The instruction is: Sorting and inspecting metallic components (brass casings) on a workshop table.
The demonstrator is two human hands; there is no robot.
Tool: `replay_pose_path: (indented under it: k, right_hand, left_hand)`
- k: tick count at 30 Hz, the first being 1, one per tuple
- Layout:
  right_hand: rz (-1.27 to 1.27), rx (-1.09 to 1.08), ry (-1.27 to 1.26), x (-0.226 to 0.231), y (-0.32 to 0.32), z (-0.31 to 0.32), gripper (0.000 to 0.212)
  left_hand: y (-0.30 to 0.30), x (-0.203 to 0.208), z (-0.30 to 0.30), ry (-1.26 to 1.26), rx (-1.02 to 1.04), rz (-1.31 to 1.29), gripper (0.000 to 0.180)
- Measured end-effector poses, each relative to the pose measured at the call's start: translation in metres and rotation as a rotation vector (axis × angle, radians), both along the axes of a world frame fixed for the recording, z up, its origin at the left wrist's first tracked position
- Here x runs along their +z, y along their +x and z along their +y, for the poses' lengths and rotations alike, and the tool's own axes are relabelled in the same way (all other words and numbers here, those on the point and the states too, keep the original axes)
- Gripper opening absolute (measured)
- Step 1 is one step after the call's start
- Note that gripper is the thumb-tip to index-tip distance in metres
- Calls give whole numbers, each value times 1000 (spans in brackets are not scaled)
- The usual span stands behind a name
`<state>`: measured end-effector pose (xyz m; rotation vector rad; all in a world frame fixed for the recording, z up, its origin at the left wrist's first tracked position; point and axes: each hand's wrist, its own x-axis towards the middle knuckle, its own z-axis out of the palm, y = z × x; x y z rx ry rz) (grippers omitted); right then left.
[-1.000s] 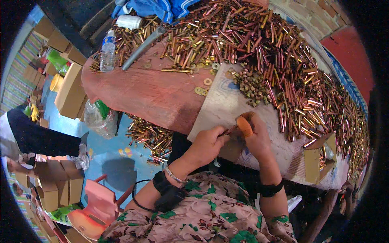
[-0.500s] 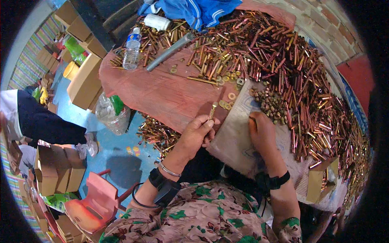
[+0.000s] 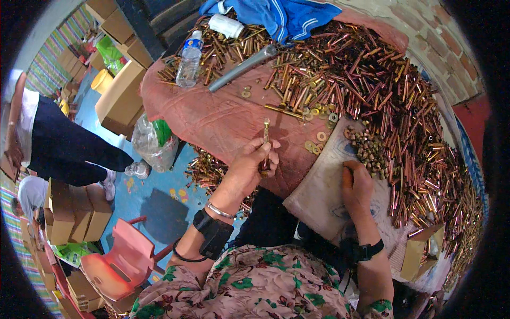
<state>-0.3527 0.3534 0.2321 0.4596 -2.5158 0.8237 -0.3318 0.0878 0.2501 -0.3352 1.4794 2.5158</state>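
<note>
My left hand (image 3: 248, 167) is closed around a brass-coloured bolt with a sleeve (image 3: 266, 131), which stands nearly upright, its upper end above the fingers. Over a pale cloth (image 3: 313, 183), my right hand (image 3: 358, 189) has its fingers curled together; whatever they may hold is hidden. Just beyond that hand lies a heap of small nuts (image 3: 368, 149). Several flat washers (image 3: 321, 136) are scattered by the cloth's far edge. A large pile of coppery bolts and rods (image 3: 366, 80) spreads over the far and right parts of the red-covered table (image 3: 212, 122).
A clear plastic bottle (image 3: 189, 66), a grey pipe (image 3: 241, 69), a white roll (image 3: 226, 25) and a blue cloth (image 3: 297, 18) are at the far side. An open carton (image 3: 414, 255) sits near right. Left of the table are a red chair (image 3: 119, 255), cardboard boxes (image 3: 123, 95) and a person (image 3: 64, 143).
My left hand has shifted left with the bolt, which now points more upright. My right hand stays curled by the nuts. The person at left shows more fully, and the whole view has shifted.
</note>
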Motion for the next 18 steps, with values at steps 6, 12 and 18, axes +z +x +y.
replay_pose_path:
  k: [6,12,18]
  right_hand:
    - [-21,27,-2,-4,0,-2,10]
    - [33,-31,72,-11,-2,2,9]
    - [167,53,87,-42,-12,1,8]
  left_hand:
    - [-6,-13,-5,64,15,26,20]
    - [-11,-18,-6,212,-6,42,21]
    - [-12,-13,-2,145,-130,75,18]
